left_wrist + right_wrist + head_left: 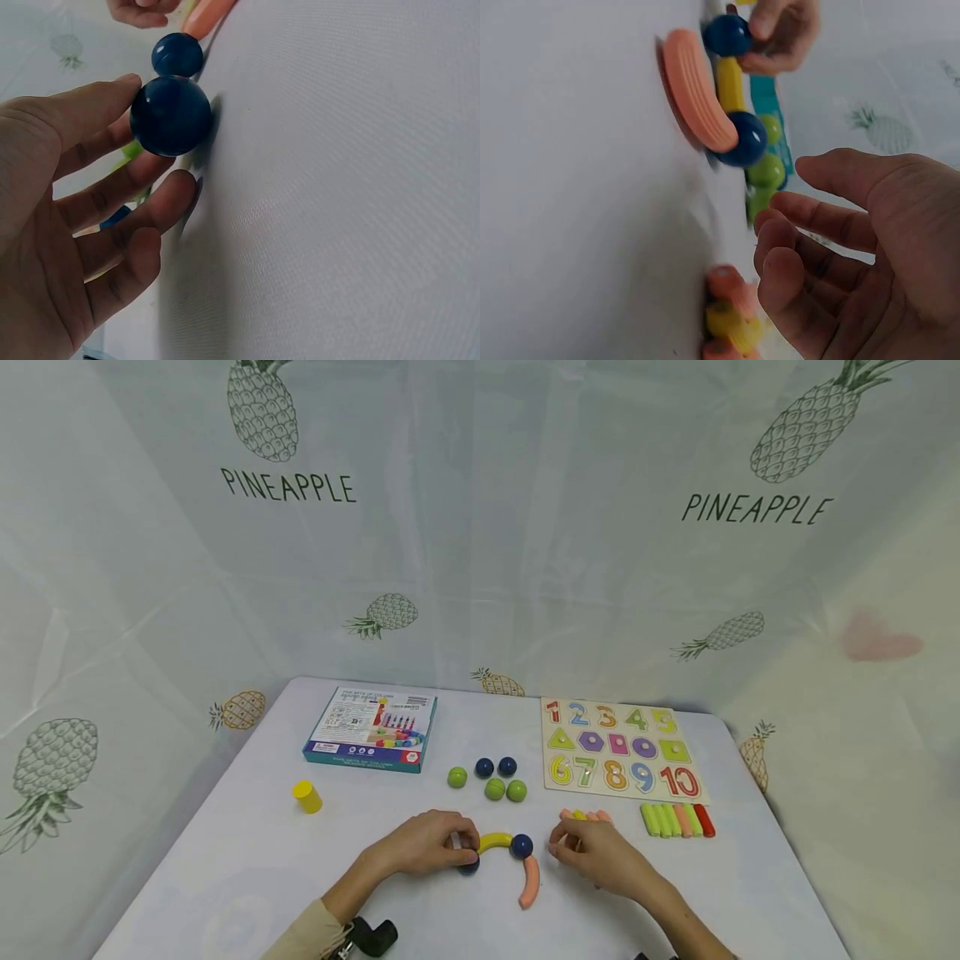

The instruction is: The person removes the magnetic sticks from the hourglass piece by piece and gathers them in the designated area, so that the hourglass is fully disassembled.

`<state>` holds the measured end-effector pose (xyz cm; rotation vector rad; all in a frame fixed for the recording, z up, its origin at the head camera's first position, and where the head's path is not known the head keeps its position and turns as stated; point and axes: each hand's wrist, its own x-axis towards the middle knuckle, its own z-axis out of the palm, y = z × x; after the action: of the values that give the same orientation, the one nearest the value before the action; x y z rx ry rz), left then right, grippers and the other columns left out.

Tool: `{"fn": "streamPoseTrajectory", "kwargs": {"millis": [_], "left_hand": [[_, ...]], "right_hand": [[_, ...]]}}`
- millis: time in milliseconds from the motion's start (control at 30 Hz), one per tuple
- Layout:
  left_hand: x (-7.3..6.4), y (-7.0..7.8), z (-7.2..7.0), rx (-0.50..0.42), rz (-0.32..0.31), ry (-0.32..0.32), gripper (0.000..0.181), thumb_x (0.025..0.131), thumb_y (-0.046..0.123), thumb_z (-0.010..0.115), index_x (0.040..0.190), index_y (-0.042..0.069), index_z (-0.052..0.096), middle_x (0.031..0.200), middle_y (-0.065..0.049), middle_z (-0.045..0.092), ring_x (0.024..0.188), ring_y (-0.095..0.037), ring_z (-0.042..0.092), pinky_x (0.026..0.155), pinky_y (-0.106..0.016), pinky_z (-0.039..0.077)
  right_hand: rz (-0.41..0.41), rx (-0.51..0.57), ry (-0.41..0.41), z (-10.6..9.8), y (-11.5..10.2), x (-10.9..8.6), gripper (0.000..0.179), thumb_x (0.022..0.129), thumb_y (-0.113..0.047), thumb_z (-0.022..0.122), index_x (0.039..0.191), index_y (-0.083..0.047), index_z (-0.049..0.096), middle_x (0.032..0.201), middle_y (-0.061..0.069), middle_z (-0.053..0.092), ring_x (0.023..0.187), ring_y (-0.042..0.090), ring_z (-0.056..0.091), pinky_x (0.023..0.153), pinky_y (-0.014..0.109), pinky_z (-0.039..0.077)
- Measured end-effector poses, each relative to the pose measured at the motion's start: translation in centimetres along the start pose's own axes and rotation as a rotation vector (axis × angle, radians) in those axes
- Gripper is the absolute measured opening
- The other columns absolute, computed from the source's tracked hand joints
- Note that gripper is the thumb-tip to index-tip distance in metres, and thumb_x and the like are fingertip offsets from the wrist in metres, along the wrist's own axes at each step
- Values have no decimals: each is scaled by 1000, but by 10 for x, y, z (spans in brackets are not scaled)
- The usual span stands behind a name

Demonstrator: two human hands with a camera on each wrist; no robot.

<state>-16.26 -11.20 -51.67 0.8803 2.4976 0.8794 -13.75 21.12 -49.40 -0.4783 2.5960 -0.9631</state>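
My left hand (433, 843) pinches a dark blue ball (171, 116) between thumb and fingers, close over the white tabletop. A yellow curved stick (495, 841) runs from that ball to a second blue ball (521, 847). From the second ball, a ridged salmon curved stick (697, 90) extends toward the near side of the table. To the right of this chain hovers my right hand (600, 856), fingers loosely bent and holding nothing. Partly hidden behind it lies a group of salmon and yellow pieces (579, 815).
Beyond the chain sit several green balls (495, 789) and two more blue balls (484, 767). A flat box (371, 727) and a yellow cylinder (307, 797) are at left. On the right lie a number puzzle board (622, 747) and a row of coloured sticks (677, 820).
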Motion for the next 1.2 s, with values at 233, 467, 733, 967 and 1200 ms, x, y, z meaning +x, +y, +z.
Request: {"fn": "streamPoseTrajectory", "kwargs": {"millis": [233,467,733,967,1200], "left_hand": [[3,0,2,1,-6,-13,15,96,43,66,105,31,70,87,22,63,77,0,56,71,-23,46],[4,3,3,10,7,-13,19,97,42,66,110,29,68,82,20,64,72,1,58,67,-22,46],[9,5,10,74,-7,7,23,94,43,69,110,28,66,70,23,61,62,2,55,63,-22,42],[10,2,12,77,-55,18,23,93,46,70,107,28,68,66,23,60,61,0,55,67,-24,42],[9,5,11,84,-80,29,26,92,47,70,109,28,75,62,21,59,59,-1,52,63,-24,39]], "right_hand": [[-31,-29,-31,16,-12,7,18,94,-35,71,103,-20,72,74,-11,60,64,6,54,56,23,42],[-148,-14,-100,37,-35,12,10,93,-29,71,98,-20,70,70,-13,59,57,0,50,53,20,40],[-188,-87,-109,70,-58,21,32,89,-47,74,105,-19,73,68,-17,56,59,-2,49,54,19,41],[-147,-135,21,88,-65,27,40,82,-58,75,90,-19,76,67,-19,59,60,-3,50,55,19,42],[-152,-151,18,91,-68,27,34,84,-51,77,95,-19,76,68,-19,59,62,-4,51,56,20,43]]}}
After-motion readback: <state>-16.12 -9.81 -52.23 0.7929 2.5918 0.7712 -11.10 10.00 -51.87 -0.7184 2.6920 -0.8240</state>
